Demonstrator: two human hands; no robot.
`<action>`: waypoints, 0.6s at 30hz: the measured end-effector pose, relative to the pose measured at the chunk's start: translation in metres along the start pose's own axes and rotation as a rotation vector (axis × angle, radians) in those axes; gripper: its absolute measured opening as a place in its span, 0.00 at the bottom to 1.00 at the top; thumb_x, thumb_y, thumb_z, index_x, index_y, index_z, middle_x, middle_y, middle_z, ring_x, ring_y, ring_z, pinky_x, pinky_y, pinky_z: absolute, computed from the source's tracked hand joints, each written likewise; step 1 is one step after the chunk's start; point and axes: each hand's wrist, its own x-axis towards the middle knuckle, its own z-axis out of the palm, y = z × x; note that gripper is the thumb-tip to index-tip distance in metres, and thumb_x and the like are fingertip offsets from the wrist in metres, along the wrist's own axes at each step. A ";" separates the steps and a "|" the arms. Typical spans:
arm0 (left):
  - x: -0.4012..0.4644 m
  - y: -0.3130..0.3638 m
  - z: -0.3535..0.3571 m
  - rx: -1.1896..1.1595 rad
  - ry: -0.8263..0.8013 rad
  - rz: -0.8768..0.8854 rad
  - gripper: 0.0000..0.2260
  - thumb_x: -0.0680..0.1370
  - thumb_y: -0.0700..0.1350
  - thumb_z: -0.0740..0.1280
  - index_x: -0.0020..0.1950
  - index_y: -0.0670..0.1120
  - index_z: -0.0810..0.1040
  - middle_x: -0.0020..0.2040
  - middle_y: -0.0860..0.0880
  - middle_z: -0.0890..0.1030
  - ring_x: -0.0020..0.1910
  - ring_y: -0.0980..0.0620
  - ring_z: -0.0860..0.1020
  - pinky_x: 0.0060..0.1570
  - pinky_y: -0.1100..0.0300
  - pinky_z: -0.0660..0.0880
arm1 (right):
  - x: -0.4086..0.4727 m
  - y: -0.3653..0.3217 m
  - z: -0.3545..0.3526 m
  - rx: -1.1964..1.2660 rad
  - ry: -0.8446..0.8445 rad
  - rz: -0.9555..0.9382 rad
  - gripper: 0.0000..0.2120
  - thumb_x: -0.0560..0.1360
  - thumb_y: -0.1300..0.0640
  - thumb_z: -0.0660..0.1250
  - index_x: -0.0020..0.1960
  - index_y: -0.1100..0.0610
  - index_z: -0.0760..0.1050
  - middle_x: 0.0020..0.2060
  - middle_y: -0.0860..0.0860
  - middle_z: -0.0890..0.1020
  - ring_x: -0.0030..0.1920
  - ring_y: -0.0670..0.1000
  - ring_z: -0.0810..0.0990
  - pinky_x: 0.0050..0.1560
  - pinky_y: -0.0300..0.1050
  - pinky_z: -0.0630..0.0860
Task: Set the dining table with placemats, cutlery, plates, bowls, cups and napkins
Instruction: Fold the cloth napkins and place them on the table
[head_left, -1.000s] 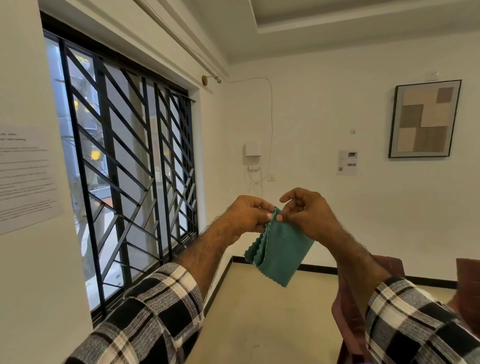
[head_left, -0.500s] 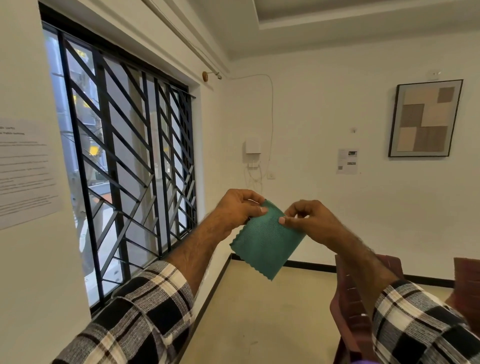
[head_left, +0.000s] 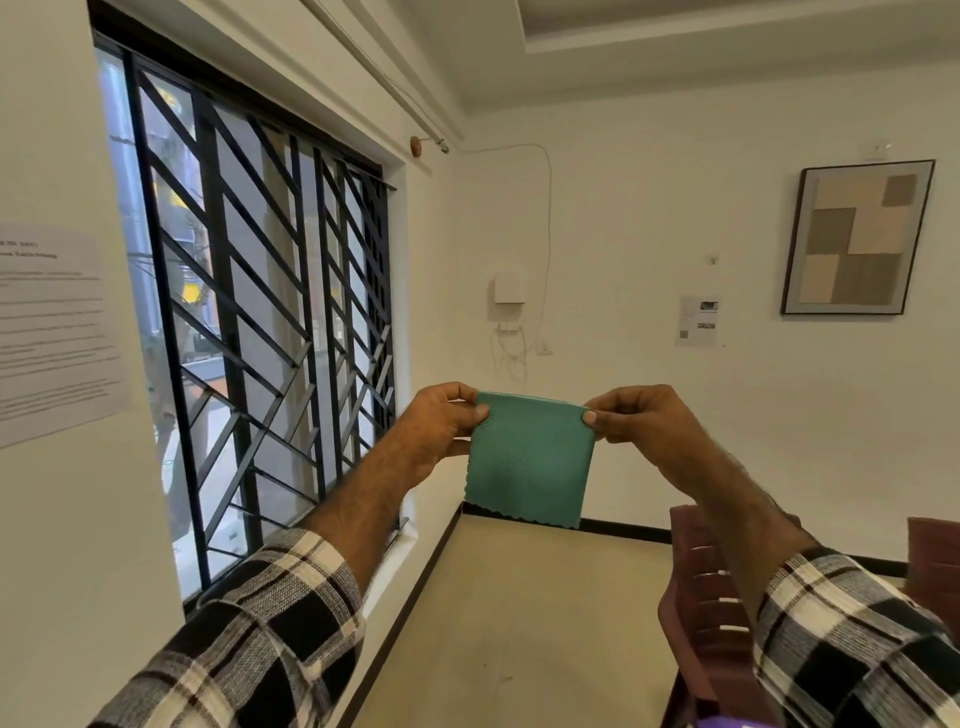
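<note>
A teal cloth napkin (head_left: 530, 462) with a scalloped lower edge hangs flat in the air at chest height, folded into a square. My left hand (head_left: 441, 421) pinches its top left corner between thumb and fingers. My right hand (head_left: 639, 415) pinches its top right corner the same way. The napkin is stretched level between both hands. No table, plates or cutlery are in view.
A barred window (head_left: 260, 338) fills the left wall. Dark red plastic chairs (head_left: 701, 597) stand at the lower right. A framed picture (head_left: 857, 239) and papers hang on the white walls. Beige floor (head_left: 519, 623) lies below the hands.
My hands have moved apart and spread the napkin from a bunched, tilted shape into a flat, level square.
</note>
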 end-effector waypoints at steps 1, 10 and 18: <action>0.000 0.000 0.000 0.005 -0.002 0.007 0.04 0.82 0.35 0.70 0.56 0.40 0.80 0.49 0.43 0.86 0.47 0.48 0.85 0.44 0.54 0.83 | 0.000 0.000 0.000 -0.024 -0.004 0.001 0.04 0.78 0.57 0.76 0.50 0.56 0.88 0.44 0.54 0.89 0.44 0.49 0.84 0.50 0.48 0.79; -0.001 -0.013 0.003 0.145 -0.035 -0.057 0.02 0.82 0.34 0.69 0.54 0.39 0.79 0.48 0.41 0.86 0.46 0.44 0.87 0.52 0.42 0.86 | 0.006 -0.008 -0.001 0.137 0.167 -0.002 0.11 0.73 0.63 0.79 0.55 0.59 0.85 0.43 0.58 0.88 0.45 0.53 0.87 0.53 0.52 0.83; -0.002 -0.030 0.022 0.392 -0.151 0.063 0.19 0.76 0.53 0.80 0.61 0.46 0.81 0.54 0.47 0.87 0.52 0.52 0.85 0.53 0.53 0.83 | 0.012 -0.024 0.011 -0.116 0.086 -0.020 0.06 0.71 0.63 0.81 0.47 0.57 0.88 0.40 0.51 0.89 0.44 0.46 0.87 0.50 0.40 0.79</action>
